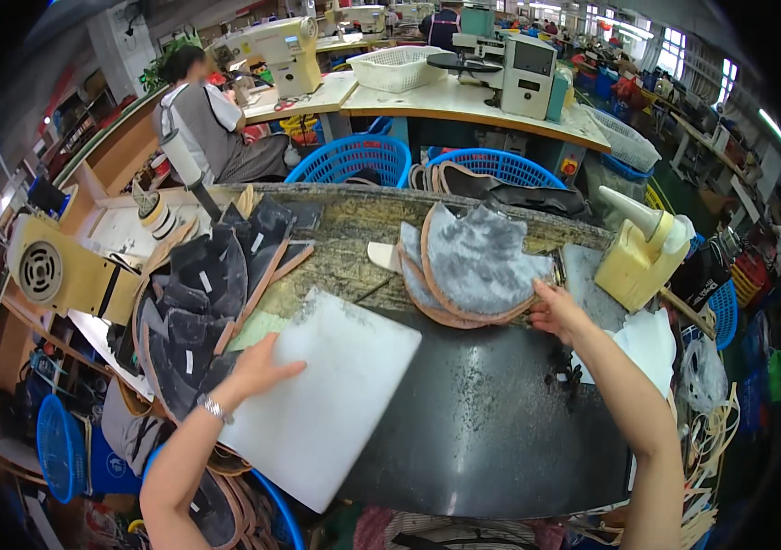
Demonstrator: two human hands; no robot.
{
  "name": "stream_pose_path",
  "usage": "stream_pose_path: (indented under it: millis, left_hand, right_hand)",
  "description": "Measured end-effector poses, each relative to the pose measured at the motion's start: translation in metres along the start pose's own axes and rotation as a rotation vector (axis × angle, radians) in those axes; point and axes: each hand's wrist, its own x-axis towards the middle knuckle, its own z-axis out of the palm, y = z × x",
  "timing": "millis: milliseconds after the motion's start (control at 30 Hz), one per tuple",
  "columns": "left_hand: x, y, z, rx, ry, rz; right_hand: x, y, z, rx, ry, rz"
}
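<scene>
Far left: blue plastic basket, low, beside the bench. Above it, a cream machine housing with a round vented cover. Thread cone just beyond, then a white cylinder on a dark post. Behind those, a seated co-worker in a grey-and-white top, near a cream sewing machine.

Next, on the worktable, a heap of dark grey panels, tan-edged, overlapping, some with small white labels.

Left hand, silver wristwatch on the wrist: at the upper-left edge of a white board, thumb lying over the top face. Fingers are partly hidden, so I can't tell if it grips or just rests. Board lies slanted, its right part over a black mat.

Right of centre, toward the table's far side: a small stack of rounded panels, top one mottled pale grey, tan border. Blue laundry-style basket behind, off the table.

Right hand: at the stack's right edge, thumb up top, other fingers bent below; can't tell if the edge is pinched or only touched.

Far right: yellowish plastic jug, white sheet near it, clear plastic bag, pale strips hanging in a tangle.
</scene>
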Motion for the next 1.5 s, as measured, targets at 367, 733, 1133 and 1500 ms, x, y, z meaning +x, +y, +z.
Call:
stream_pose_path:
  millis: [367,733,1133,1500]
  left_hand:
    - [-0.061,0.128,0.045,0.167,0.138,0.315]
    - [0.163,0.213,0.056,-0.663,-0.018,0.26]
    - [-0.013,-0.025,-0.045,-1.726,0.279,0.303]
    - [-0.077,-0.013,-0.002,0.21,0.279,0.214]
  right_hand:
    - [0.008,-0.011,0.037,0.443,-0.152,0.032]
    - [-0.005,-0.048,0.1,0.693,-0.254,-0.281]
    - [-0.176,-0.084,0.305,-0.519,-0.124,-1.56]
    - [-0.101,-0.007,0.35,-0.79,-0.7,-1.297]
